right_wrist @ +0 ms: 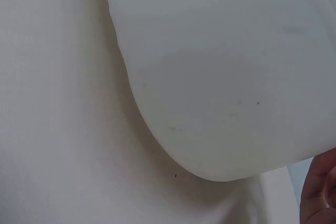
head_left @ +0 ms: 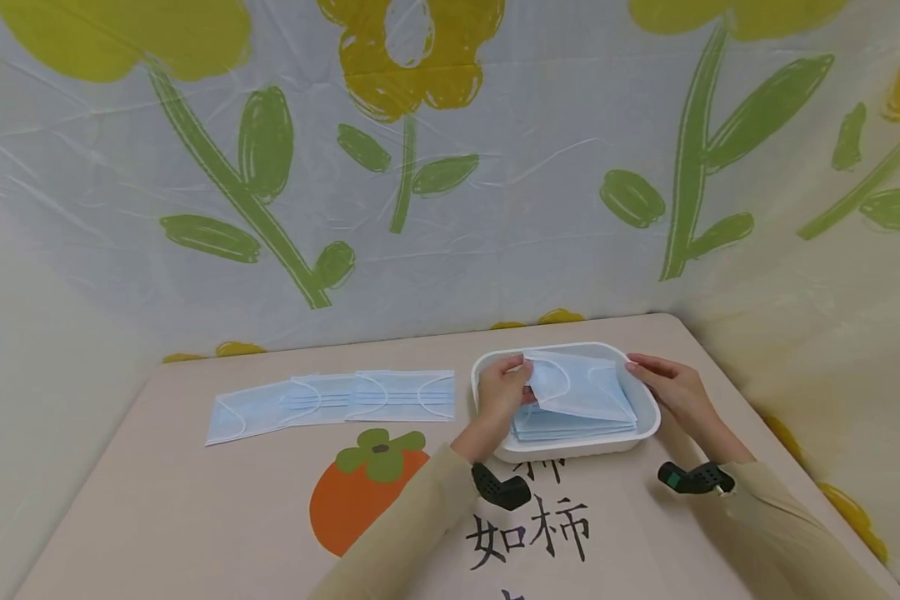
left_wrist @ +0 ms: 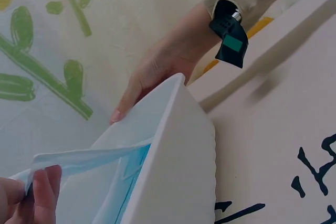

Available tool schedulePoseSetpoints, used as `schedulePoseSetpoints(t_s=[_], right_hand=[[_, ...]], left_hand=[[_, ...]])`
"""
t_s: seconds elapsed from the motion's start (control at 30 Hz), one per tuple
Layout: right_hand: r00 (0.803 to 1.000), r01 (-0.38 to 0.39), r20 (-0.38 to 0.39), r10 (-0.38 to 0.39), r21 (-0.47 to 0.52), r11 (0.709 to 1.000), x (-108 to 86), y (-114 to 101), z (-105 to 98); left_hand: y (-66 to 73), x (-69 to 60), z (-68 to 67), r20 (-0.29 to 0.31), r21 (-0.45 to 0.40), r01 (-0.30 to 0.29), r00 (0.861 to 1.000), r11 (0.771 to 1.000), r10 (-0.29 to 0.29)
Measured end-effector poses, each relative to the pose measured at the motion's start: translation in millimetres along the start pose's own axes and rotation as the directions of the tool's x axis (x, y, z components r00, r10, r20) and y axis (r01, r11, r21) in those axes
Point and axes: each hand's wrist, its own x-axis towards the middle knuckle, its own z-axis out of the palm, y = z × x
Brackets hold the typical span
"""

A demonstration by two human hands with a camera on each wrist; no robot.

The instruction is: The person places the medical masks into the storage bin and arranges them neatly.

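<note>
Near the table's right side, a white plastic tray (head_left: pixel 570 451) holds a stack of light blue disposable face masks (head_left: pixel 562 427). My left hand (head_left: pixel 498 396) pinches the left end of the top mask (head_left: pixel 588 385), which is raised above the stack. In the left wrist view, thumb and fingers of the left hand (left_wrist: pixel 37 195) hold the edge of this lifted mask (left_wrist: pixel 79 158). My right hand (head_left: pixel 675 392) grips the tray's right rim. Only part of the right hand (right_wrist: pixel 320 187) shows in the right wrist view, beside the tray's wall (right_wrist: pixel 220 103).
Left of the tray, several overlapping blue masks (head_left: pixel 401 395) lie in a row on the pale table (head_left: pixel 157 500). The tabletop has a printed orange persimmon (head_left: pixel 360 504) and black characters. Behind the table hangs a flower-patterned cloth (head_left: pixel 540 208).
</note>
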Motion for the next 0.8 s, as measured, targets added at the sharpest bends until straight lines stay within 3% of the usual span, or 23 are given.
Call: schedulePoseSetpoints(t_s=[0.23, 0.47, 0.8], right_hand=[[1.000, -0.008, 0.004, 0.008, -0.004, 1.000, -0.1, 0.5, 1.2], [1.000, -0.007, 0.005, 0.007, -0.006, 1.000, -0.5, 2.0, 1.3], [1.000, 0.008, 0.002, -0.008, -0.011, 1.000, -0.5, 1.9, 1.1]], left_hand=[[0.6, -4.1, -5.3, 0.032, 0.145, -0.043, 0.999, 0.989, 0.039], [4.0, -4.9, -11.6, 0.087, 0.262, -0.072, 0.995, 0.962, 0.051], [6.0, -2.6, -18.5, 0.163, 0.335, -0.136, 0.983, 0.932, 0.085]])
